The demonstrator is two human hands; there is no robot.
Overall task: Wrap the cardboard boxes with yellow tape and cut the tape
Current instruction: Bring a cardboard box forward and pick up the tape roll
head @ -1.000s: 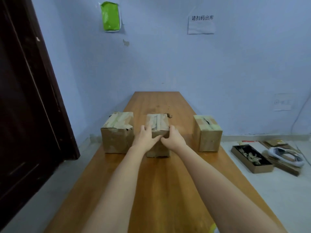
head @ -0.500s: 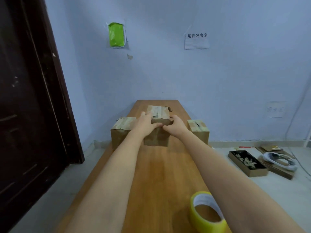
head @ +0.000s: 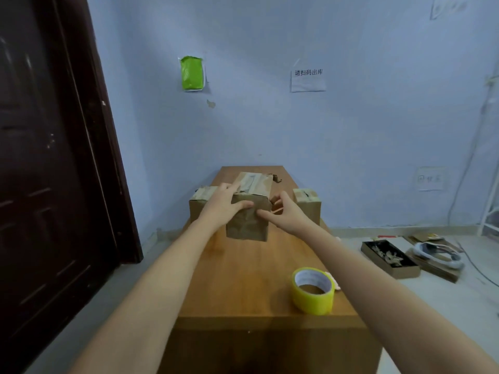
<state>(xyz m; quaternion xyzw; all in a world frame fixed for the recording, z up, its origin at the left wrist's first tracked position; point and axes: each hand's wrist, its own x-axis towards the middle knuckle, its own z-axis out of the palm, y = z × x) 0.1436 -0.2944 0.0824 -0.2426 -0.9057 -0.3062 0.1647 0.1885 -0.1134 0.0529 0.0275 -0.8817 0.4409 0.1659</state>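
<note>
Three boxes (head: 249,209) on wooden table (head: 243,279), blue wall (head: 351,130) behind.

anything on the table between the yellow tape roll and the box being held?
Nothing: in the head view, only bare wooden table lies between the yellow tape roll and the held middle box.

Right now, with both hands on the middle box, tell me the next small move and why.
Probably set the middle box down nearer the table's front edge, then free the right hand for the tape roll. The left hand holds the box, which looks lifted and tilted toward the person, while the roll stands untouched near that edge, under the right arm.
</note>
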